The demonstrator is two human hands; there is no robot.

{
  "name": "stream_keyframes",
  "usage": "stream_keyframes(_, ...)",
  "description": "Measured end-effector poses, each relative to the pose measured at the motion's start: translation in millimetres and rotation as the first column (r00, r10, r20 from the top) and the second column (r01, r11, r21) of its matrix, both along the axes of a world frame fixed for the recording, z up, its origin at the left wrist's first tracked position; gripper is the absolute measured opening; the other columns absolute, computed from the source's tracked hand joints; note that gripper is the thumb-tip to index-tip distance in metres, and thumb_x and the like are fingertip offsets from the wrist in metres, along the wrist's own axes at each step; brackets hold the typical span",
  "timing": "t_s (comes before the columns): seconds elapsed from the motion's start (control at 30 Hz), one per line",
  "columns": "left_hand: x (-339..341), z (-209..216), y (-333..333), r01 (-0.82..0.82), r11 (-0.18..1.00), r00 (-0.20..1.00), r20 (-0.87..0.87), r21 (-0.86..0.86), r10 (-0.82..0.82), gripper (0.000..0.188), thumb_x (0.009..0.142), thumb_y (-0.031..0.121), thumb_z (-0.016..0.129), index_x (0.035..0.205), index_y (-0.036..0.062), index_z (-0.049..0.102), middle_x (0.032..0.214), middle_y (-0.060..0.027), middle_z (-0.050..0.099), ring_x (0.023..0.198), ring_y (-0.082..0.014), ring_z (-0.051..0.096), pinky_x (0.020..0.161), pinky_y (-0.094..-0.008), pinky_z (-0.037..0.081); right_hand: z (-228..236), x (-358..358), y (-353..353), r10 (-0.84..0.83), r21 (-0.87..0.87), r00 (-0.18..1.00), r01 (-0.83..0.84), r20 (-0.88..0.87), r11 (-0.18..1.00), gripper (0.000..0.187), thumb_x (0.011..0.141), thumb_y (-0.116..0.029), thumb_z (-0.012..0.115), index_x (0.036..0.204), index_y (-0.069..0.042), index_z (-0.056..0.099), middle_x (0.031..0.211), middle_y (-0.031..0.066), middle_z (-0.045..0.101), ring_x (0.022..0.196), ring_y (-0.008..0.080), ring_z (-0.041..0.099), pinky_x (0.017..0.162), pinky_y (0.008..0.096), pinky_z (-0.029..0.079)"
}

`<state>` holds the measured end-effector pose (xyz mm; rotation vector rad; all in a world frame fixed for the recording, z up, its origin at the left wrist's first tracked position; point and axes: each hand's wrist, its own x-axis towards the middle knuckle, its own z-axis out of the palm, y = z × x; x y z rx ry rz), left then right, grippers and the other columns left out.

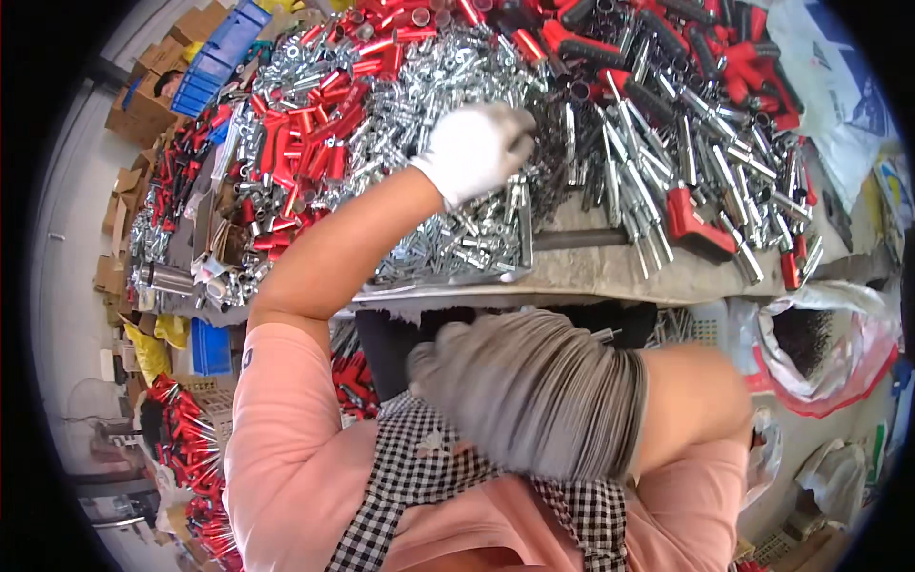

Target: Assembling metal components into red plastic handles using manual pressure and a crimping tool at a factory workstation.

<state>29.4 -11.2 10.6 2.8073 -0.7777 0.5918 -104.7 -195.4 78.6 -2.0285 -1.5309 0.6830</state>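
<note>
My left hand (474, 151), in a white glove with dark fingertips, is over the heap of small silver metal fittings (434, 105). Its fingers are curled at the heap's right side, by some darker small screws (547, 181). Whatever they pinch is too blurred to make out. Close to my chest is my right hand (446, 367), in a grey ribbed glove or sleeve (562, 396) reaching up the forearm. Motion smears its fingers, and anything in them is hidden. A thin metal end (605, 335) shows just beyond the grey sleeve.
Red tubular parts (310, 143) lie left of the fittings. Silver rods (634, 172) and red-and-black handles (686, 48) are piled on the right. The worktable's front edge (581, 272) runs between my hands. A white bag with a red rim (824, 400) hangs at right; a blue crate (217, 62) stands far left.
</note>
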Motion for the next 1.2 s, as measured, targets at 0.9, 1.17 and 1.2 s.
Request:
stream_keyframes(0.9,108.5,54.7,280.2,-0.85,0.518,0.526,-0.091,-0.099,0.846,0.034,0.085,0.029,0.055,0.103,0.0037,0.07,0.098,-0.0229,0.07,0.091,-0.0375,0.068,0.085,-0.0461,0.052,-143.9,38.8,-28.0,-0.157,0.092,0.214,0.823,-0.964,0.561,0.06,0.087,-0.015,0.069,0.137,0.001,0.041,0.107,0.0096,0.062,0.085,0.0161,0.062,0.07,0.0247,0.049)
stream_keyframes(1.17,185.1,21.8,280.2,-0.697,0.7,0.717,-0.142,-0.155,0.682,0.037,0.086,0.034,0.059,0.102,0.003,0.068,0.107,-0.024,0.067,0.103,-0.0384,0.064,0.091,-0.0448,0.05,-158.7,43.3,14.5,0.042,0.215,0.221,0.858,-0.974,0.466,0.043,0.093,-0.029,0.067,0.124,-0.005,0.05,0.082,0.0046,0.06,0.061,0.0116,0.053,0.053,0.0254,0.045)
stream_keyframes(1.2,189.8,23.1,270.0,-0.736,0.663,0.677,-0.149,-0.138,0.72,0.036,0.086,0.033,0.057,0.103,0.0034,0.068,0.108,-0.0233,0.067,0.103,-0.0376,0.065,0.091,-0.0446,0.051,-150.2,39.4,21.1,0.092,0.232,0.214,0.879,-0.973,0.417,0.039,0.095,-0.032,0.064,0.121,-0.006,0.051,0.079,0.0039,0.058,0.06,0.0109,0.052,0.052,0.025,0.043)
